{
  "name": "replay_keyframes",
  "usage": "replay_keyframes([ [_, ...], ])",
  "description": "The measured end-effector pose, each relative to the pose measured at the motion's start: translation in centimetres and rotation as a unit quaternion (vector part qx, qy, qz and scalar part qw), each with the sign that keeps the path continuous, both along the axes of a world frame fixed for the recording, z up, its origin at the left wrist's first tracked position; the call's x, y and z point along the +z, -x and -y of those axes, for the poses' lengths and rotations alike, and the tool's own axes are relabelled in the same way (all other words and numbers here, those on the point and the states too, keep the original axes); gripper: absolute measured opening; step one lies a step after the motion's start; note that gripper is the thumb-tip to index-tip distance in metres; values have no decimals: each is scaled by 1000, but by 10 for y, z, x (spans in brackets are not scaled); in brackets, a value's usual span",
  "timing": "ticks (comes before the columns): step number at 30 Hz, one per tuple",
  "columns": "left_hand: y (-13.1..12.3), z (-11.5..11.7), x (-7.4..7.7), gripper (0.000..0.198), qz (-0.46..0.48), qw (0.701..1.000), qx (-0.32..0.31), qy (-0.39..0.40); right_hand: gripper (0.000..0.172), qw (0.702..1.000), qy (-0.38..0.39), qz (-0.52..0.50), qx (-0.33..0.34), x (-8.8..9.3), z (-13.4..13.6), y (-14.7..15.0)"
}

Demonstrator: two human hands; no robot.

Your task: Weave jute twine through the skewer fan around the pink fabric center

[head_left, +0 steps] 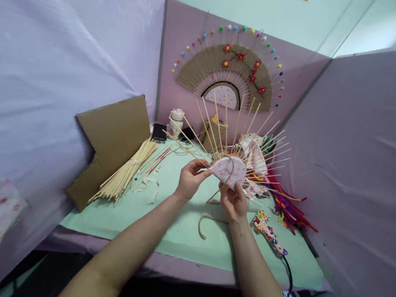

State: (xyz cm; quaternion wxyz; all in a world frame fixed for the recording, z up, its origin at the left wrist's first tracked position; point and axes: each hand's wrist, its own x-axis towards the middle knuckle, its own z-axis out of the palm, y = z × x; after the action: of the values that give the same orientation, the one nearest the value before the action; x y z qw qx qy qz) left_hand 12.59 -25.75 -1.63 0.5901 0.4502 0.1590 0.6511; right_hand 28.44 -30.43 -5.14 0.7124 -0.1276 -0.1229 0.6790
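Both my hands hold up a half-round fan frame (222,169) above the table. Its base is covered in white cloth with small pink marks, and thin wooden sticks (238,124) spread out from it like rays. My left hand (191,179) pinches the left corner of the base. Below the base, my right hand (233,202) grips its lower right edge with the fingers curled. A brown twine (231,169) crosses the front of the cloth, and a loose piece of twine (201,227) lies on the table beneath. The back of the frame is hidden.
A bundle of sticks (128,171) and bent cardboard (113,133) lie left. At right are a patterned glue gun (269,234) with a cord and colourful pipe cleaners (290,205). Behind stand a white bottle (175,124) and twine spool (218,129). A finished fan (229,68) hangs on the panel.
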Motion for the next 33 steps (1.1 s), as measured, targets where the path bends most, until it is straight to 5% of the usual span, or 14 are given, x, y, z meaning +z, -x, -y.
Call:
replay_keyframes([
  [10, -3, -2, -3, 56, 35, 999, 17, -25, 30, 997, -16, 62, -48, -4, -1, 0],
  [16, -4, -1, -1, 64, 27, 996, -38, 74, 31, 992, -9, 99, -73, -12, -6, -2],
  [23, -2, 5, 5, 29, 100, 956, -215, 172, 30, 983, -33, 140, -111, -14, -8, 3],
  [33, -3, 3, 1, 32, 128, 948, -205, 208, 34, 985, -37, 135, -98, -12, -5, 9],
])
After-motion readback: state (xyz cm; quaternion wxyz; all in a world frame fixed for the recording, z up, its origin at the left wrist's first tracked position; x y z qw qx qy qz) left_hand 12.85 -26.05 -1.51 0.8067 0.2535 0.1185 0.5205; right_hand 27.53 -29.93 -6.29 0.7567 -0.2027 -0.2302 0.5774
